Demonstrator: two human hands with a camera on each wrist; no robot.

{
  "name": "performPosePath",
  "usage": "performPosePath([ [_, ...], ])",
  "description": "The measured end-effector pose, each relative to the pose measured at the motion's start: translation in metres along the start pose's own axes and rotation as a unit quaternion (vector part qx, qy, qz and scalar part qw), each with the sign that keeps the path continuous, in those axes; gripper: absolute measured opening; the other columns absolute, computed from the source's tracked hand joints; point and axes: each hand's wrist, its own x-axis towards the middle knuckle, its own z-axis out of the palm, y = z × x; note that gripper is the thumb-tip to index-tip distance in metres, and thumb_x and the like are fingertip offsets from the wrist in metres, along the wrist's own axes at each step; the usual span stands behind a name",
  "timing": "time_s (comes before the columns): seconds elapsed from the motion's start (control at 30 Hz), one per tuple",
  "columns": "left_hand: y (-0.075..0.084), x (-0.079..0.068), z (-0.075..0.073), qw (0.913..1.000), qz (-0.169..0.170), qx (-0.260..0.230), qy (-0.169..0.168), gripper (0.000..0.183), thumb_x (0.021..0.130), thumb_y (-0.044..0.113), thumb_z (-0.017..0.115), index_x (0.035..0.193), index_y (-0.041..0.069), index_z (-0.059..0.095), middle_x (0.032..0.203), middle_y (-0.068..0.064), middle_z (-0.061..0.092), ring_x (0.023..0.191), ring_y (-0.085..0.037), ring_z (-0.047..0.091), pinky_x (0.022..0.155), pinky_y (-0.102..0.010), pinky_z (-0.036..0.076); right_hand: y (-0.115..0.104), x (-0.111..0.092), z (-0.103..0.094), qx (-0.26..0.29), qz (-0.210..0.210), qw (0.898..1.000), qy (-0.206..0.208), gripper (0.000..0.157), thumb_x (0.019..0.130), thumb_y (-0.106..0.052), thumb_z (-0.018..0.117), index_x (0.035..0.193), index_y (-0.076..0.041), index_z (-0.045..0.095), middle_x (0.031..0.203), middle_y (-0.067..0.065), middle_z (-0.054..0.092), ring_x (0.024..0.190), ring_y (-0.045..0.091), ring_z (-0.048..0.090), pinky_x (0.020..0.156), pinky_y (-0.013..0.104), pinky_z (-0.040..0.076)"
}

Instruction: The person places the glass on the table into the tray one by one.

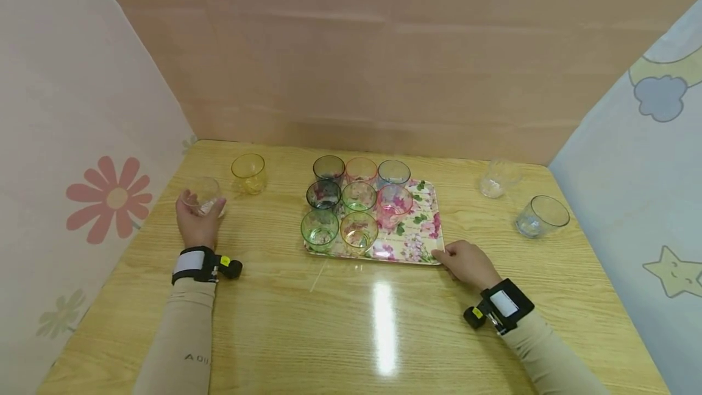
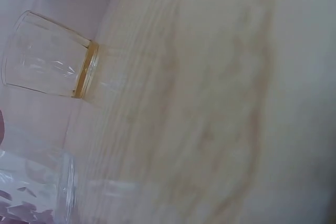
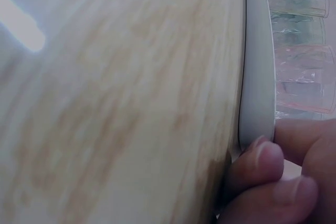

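Note:
In the head view my left hand (image 1: 198, 219) grips a clear glass (image 1: 206, 192) at the table's left side, thumb and fingers on either side of it. A yellow glass (image 1: 249, 174) stands just beyond. My right hand (image 1: 468, 263) pinches the near right corner of a floral tray (image 1: 425, 224); in the right wrist view the fingers (image 3: 262, 161) are curled at the tray's rim (image 3: 258, 66). On the tray stand several tinted glasses, among them a green glass (image 1: 320, 229), an amber glass (image 1: 359, 233) and a pink glass (image 1: 395, 203).
To the right of the tray are a clear glass (image 1: 493, 180) and a bluish glass (image 1: 540, 217), near the table's right side. Patterned side walls and a plain back wall (image 1: 384, 78) enclose the wooden table (image 1: 307, 334).

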Motion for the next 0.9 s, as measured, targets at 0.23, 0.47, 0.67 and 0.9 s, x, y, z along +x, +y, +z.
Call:
performPosePath([
  [0.23, 0.000, -0.002, 0.001, 1.0000, 0.001, -0.005, -0.007, 0.082, 0.095, 0.019, 0.074, 0.160, 0.012, 0.025, 0.161, -0.011, 0.033, 0.149, -0.020, 0.029, 0.122, -0.034, 0.021, 0.001, 0.000, -0.001, -0.002, 0.000, 1.000, 0.003, 0.051, 0.104, -0.040, 0.058, 0.060, -0.015, 0.048, 0.051, -0.005, 0.041, 0.046, 0.012, 0.036, 0.049, 0.027, 0.028],
  [0.47, 0.008, -0.012, -0.004, 0.9999, -0.001, -0.004, -0.016, 0.083, 0.095, 0.023, 0.074, 0.161, 0.014, 0.025, 0.161, -0.010, 0.033, 0.148, -0.022, 0.030, 0.121, -0.037, 0.024, -0.001, 0.000, 0.000, 0.002, -0.002, 1.000, 0.004, 0.052, 0.103, -0.041, 0.058, 0.059, -0.015, 0.047, 0.051, -0.005, 0.041, 0.047, 0.012, 0.036, 0.049, 0.026, 0.027],
  [0.67, 0.023, -0.035, -0.007, 0.9969, 0.057, 0.020, -0.050, 0.082, 0.093, 0.019, 0.077, 0.158, 0.007, 0.029, 0.155, -0.016, 0.041, 0.144, -0.029, 0.037, 0.120, -0.044, 0.027, -0.002, 0.000, -0.002, -0.005, -0.004, 1.000, 0.001, 0.052, 0.104, -0.042, 0.057, 0.060, -0.015, 0.049, 0.051, -0.005, 0.043, 0.047, 0.013, 0.037, 0.049, 0.027, 0.029],
  [0.9, 0.038, -0.058, -0.002, 0.9877, 0.114, 0.016, -0.106, 0.083, 0.089, 0.007, 0.079, 0.156, -0.001, 0.030, 0.150, -0.023, 0.044, 0.141, -0.034, 0.040, 0.116, -0.050, 0.030, -0.003, -0.002, -0.002, 0.000, 0.002, 1.000, -0.001, 0.051, 0.103, -0.040, 0.058, 0.061, -0.014, 0.051, 0.051, -0.004, 0.047, 0.046, 0.013, 0.039, 0.048, 0.028, 0.030],
])
